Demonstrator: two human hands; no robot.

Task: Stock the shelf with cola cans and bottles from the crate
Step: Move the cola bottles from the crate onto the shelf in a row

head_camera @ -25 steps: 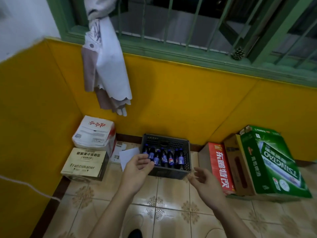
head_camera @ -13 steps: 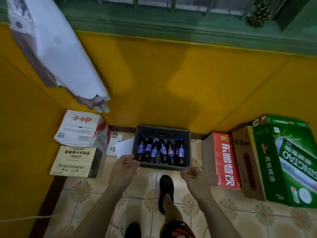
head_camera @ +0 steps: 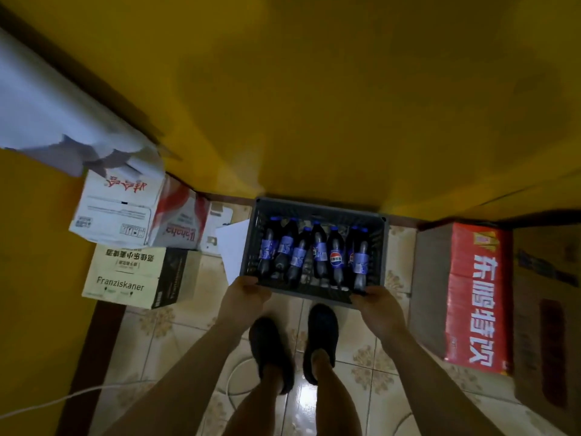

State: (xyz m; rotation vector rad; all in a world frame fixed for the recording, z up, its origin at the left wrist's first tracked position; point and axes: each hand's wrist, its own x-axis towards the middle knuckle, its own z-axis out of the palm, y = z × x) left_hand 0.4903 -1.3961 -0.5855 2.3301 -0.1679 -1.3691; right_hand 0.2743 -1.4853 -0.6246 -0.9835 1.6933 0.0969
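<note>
Head view catches the fetching step: the dark grey slatted plastic crate [head_camera: 320, 214] sits on the tiled floor [head_camera: 176, 335] against the yellow wall [head_camera: 314, 105], with the dark cola bottles with blue labels [head_camera: 335, 259] upright inside. Left hand [head_camera: 248, 292] and right hand [head_camera: 375, 305] reach down, each with fingers clamped over a near corner of the rim. Next, I judge, comes a level lift so nothing topples.

Reaching down with both bare arms, gripping near rim of dark grey plastic crate [head_camera: 309, 294] with left hand [head_camera: 246, 292] and right hand [head_camera: 377, 305].

Perhaps six bottles [head_camera: 318, 254] in crate [head_camera: 314, 210], boxes [head_camera: 125, 278] either side
</note>
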